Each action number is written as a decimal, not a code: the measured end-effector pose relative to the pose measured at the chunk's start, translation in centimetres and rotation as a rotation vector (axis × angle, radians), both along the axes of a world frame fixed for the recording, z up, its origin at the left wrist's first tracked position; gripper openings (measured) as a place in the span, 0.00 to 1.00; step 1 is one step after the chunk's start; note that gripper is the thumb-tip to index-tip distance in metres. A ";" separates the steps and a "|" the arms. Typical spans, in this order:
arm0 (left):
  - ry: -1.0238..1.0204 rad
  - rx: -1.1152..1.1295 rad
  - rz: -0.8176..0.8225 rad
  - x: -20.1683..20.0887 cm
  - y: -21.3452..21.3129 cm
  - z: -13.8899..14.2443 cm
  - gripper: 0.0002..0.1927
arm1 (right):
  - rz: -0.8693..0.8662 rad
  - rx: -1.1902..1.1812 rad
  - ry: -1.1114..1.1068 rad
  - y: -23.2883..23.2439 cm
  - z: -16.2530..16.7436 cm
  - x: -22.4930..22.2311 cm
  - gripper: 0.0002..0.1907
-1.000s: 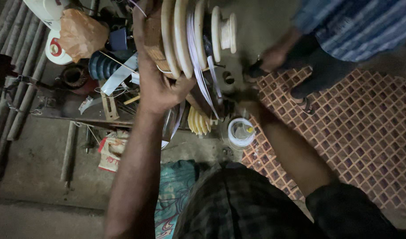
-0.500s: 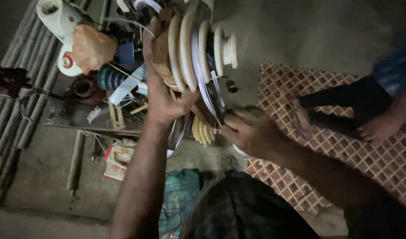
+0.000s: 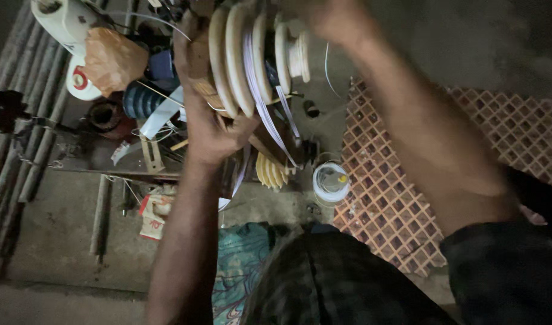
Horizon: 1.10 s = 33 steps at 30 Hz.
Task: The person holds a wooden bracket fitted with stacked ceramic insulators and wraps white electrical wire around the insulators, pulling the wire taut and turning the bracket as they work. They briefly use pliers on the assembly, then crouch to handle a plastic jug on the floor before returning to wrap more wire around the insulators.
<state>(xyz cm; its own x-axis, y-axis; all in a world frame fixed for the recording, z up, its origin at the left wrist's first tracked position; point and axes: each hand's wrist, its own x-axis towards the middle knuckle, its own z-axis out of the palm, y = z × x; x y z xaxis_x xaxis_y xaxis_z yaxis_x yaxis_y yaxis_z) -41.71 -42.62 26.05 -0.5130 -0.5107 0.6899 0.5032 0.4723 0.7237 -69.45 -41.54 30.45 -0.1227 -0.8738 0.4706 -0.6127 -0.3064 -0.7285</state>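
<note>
A stack of cream stepped discs on a wooden frame (image 3: 240,60), like a coil winding former, fills the upper middle. A band of thin white wire (image 3: 270,114) runs down across it. My left hand (image 3: 213,129) grips the frame's lower left side from below. My right hand (image 3: 333,24) is blurred at the top edge, beside the smallest end disc (image 3: 297,57); its fingers cannot be made out. A small white wire spool (image 3: 331,180) stands on the floor below the former, next to a yellow ridged piece (image 3: 270,171).
An orange lattice mat (image 3: 396,198) covers the floor at right. At left lie metal rods (image 3: 23,138), a white canister (image 3: 65,18), a crumpled orange bag (image 3: 110,60), a blue ribbed part (image 3: 140,99) and scraps. A teal cloth (image 3: 240,265) lies by my lap.
My right hand rose from the floor beside the white spool to the top of the former. The other person at the right is out of view. My left hand kept its grip.
</note>
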 end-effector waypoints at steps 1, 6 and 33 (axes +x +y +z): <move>-0.016 -0.032 0.038 0.0 -0.1 -0.1 0.59 | -0.021 0.025 -0.046 -0.3 -3.1 -0.5 0.12; -0.055 -0.083 0.141 -0.1 -0.3 -0.7 0.59 | -0.084 0.284 -0.187 3.8 -20.1 -1.6 0.10; 0.020 0.000 -0.020 -0.2 -0.3 0.9 0.59 | -0.159 -0.694 0.990 9.6 8.0 7.1 0.17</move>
